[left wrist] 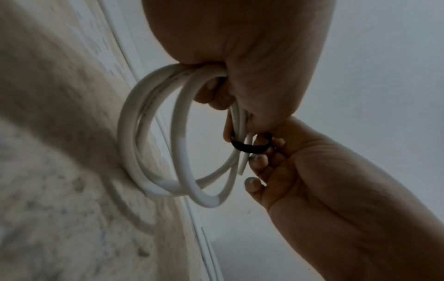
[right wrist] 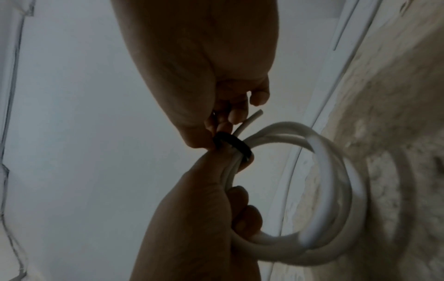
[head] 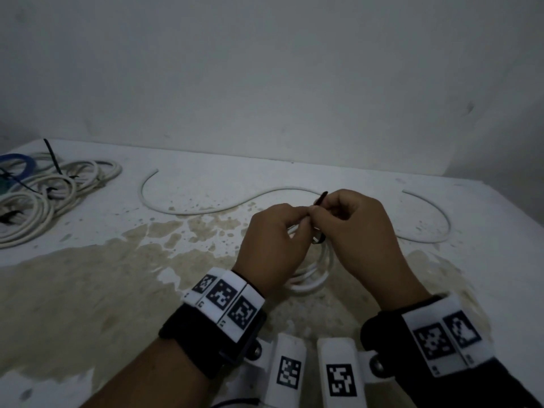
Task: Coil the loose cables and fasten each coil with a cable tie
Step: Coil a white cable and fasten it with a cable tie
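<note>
Nearest, left hand: the left hand (head: 272,240) grips the small coil of white round cable (left wrist: 153,144), fingers curled round its gathered strands just above the worn, stained white table (head: 88,290).
Right hand: the right hand (head: 357,231) pinches the thin black plastic cable tie (left wrist: 250,147), which loops loosely round the strands.
Step in hand: tie looped, seemingly not yet drawn tight.
Further back: one long loose white cable (head: 206,209) snakes across the table, uncoiled.
Far left: a pile of white cable coils (head: 56,189) already bearing black ties.
Left to do: cinch this tie, then coil the loose cable.
</note>
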### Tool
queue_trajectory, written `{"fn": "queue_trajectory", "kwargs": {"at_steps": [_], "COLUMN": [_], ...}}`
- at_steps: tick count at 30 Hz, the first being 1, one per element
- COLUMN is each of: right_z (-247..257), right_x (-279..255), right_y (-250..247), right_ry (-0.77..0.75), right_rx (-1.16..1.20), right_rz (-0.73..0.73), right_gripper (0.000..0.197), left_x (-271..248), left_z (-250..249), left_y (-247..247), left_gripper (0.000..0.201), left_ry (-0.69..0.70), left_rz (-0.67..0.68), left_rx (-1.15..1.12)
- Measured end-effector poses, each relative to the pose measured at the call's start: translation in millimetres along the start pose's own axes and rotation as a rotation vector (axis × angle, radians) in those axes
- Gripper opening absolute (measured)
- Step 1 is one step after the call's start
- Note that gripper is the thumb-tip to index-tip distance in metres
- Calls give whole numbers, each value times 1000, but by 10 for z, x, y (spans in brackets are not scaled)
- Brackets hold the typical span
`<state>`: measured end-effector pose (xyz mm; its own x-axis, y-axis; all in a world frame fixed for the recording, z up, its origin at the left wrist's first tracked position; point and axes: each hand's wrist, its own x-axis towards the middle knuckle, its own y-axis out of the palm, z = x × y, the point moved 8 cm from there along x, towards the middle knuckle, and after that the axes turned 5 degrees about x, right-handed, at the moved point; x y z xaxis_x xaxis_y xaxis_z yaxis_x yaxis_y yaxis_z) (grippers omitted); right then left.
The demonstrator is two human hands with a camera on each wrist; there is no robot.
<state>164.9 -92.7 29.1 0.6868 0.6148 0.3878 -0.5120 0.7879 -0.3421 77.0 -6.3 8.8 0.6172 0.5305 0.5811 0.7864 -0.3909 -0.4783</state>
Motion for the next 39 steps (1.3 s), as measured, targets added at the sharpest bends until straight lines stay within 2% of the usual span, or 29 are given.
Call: {"fn": "queue_trajectory", "kwargs": {"at_steps": [3, 5, 9, 14, 21, 26, 29, 32, 36, 39], "right_z": [36, 75, 129, 14, 85, 53, 17, 6, 41, 61], "right_x": [-12, -27, -55, -17, -55, -43, -32, -29, -29, -8], "right_y": [-59, -80, -43, 19, -73, 23, 59, 50, 5, -28], "right_ry": [-26, -43, -76, -75, -174, -142, -137, -145, -167, -197], "right_rx": [39, 84, 119, -50, -43, 23, -37, -65, -26, -101], "right_rz": [-77, -104, -84, -34, -136, -33, -11, -31, -75, -68], "right_gripper": [10, 8, 7, 18, 18, 11, 16, 12, 11, 13], "left_x": [14, 24, 27, -11, 22, 12, -3, 7, -9, -16], "left_z": [40, 87, 76, -2, 122, 94, 61, 130, 267, 214], "left_y": [36, 57, 12, 0, 61, 22, 36, 44, 87, 92], "left_gripper": [21, 26, 21, 24, 24, 24, 25, 22, 16, 14], "left_ry": [-84, -126, -102, -9, -119, -96, -63, -143, -374, -340], "left_rz": [42, 69, 44, 12, 99, 61, 73, 83, 147, 201], "left_rx": [-119, -135, -166, -95, -156, -189, -165, -197, -365, -354]}}
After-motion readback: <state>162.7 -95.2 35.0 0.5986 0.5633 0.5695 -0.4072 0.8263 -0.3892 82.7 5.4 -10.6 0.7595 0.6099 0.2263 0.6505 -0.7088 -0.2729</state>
